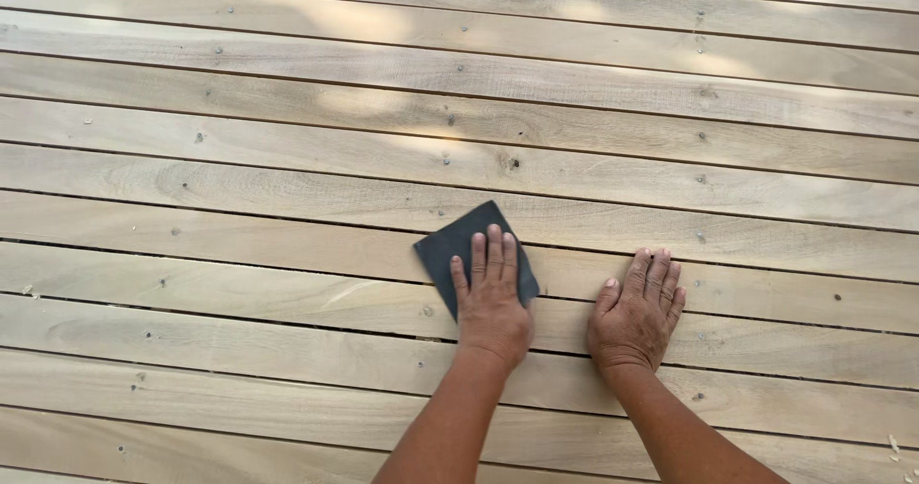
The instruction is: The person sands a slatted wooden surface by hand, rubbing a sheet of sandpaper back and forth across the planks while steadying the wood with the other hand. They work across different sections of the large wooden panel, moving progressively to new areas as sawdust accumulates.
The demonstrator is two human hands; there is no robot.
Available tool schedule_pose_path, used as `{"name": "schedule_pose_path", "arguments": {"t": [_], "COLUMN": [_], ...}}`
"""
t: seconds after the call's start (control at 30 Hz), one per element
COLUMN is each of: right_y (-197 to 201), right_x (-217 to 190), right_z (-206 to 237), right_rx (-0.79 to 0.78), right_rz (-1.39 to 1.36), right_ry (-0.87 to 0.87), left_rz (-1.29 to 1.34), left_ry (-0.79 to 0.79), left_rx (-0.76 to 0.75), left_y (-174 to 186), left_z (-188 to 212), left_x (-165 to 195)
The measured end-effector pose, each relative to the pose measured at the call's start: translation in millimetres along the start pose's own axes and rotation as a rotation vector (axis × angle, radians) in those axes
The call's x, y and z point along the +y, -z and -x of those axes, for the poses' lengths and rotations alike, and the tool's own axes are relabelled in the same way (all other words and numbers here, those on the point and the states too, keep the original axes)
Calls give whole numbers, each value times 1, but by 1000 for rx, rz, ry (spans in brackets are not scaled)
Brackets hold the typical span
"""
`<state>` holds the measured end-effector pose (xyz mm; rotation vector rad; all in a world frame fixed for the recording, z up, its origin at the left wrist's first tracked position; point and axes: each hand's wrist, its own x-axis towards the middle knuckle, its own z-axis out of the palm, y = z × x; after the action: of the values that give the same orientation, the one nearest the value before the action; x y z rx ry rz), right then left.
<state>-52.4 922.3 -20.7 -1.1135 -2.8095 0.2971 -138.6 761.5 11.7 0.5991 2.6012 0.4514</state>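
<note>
**Sandpaper pinned flat on a pale plank surface**

I see the dark grey sandpaper sheet (458, 247) lying flat on the wooden planks (239, 216), near the middle of my view and a little below centre, turned so one corner points up. My left hand (491, 304) lies on its lower right part, palm down, fingers (494, 254) straight and close together, pressing the sheet rather than gripping it. My right hand (636, 314) rests just beside it on bare wood, clear of the sheet, also flat with its fingers stretched out and holding nothing.

The surface is light, unfinished timber: long boards running side to side, slightly tilted in the frame, with narrow dark gaps (191, 247) between them. Small nail heads (446, 160) dot the boards in rows, and a dark knot (512, 163) sits above the sheet. Soft patches of sunlight fall across the upper boards.

The boards run past every side of the frame, so I cannot see any edge of the surface. A few wood chips (894, 446) lie at the lower right.
</note>
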Motion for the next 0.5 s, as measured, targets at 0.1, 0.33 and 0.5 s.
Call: {"name": "schedule_pose_path", "arguments": {"t": [0.1, 0.33, 0.5], "right_y": [2, 0, -3], "right_x": [-2, -4, -5], "right_z": [-1, -5, -5], "right_rx": [-1, 22, 38], "right_rz": [9, 17, 34], "right_ry": [-21, -2, -8], "left_rz": [-117, -133, -125], "left_ry": [-232, 153, 398], "left_rx": [-48, 264, 302], "left_y": [-13, 78, 74], "left_z": [2, -17, -37], "left_x": [22, -181, -129]}}
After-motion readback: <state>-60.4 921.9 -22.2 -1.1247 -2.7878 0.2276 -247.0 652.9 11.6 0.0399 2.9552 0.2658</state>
